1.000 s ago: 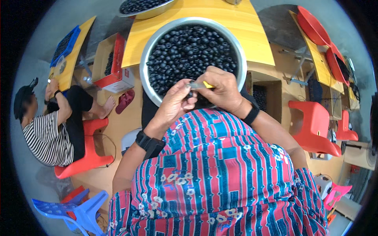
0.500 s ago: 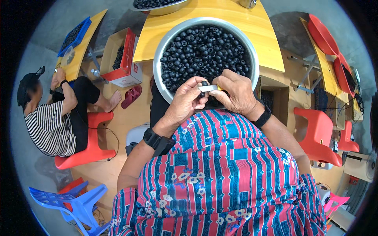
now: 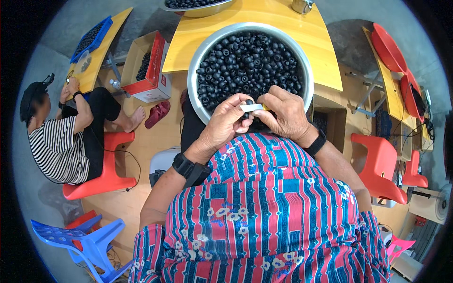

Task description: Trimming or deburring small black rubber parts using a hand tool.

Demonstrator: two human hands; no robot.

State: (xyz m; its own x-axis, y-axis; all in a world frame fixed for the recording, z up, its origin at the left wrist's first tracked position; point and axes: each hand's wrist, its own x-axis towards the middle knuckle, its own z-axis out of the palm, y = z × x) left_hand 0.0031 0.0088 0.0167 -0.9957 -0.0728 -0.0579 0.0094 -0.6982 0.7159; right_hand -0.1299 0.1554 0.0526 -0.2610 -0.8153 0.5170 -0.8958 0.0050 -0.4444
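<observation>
The top-centre yellow table (image 3: 325,56) carries a metal basin (image 3: 203,10) and a metal cup (image 3: 302,6); whether the large bowl (image 3: 308,70) at upper middle rests on it is hard to tell. The upper-left table (image 3: 101,59) bears a blue tray (image 3: 106,30), the right-hand table (image 3: 392,89) two red tubs (image 3: 389,49). On the tan floor (image 3: 146,139) at left are a red-and-white carton (image 3: 153,92) and maroon slippers (image 3: 157,113).

Grey, perhaps concrete walls (image 3: 146,16), tan floor (image 3: 146,144)

yellow handle (image 3: 265,108) mostly hidden in right grip (image 3: 286,112), black piece (image 3: 249,101) partly behind blade (image 3: 250,107) and left grip (image 3: 223,119), far basin (image 3: 200,10) cut by top edge, item (image 3: 69,76) at co-worker's hands (image 3: 72,85) too small to tell
</observation>
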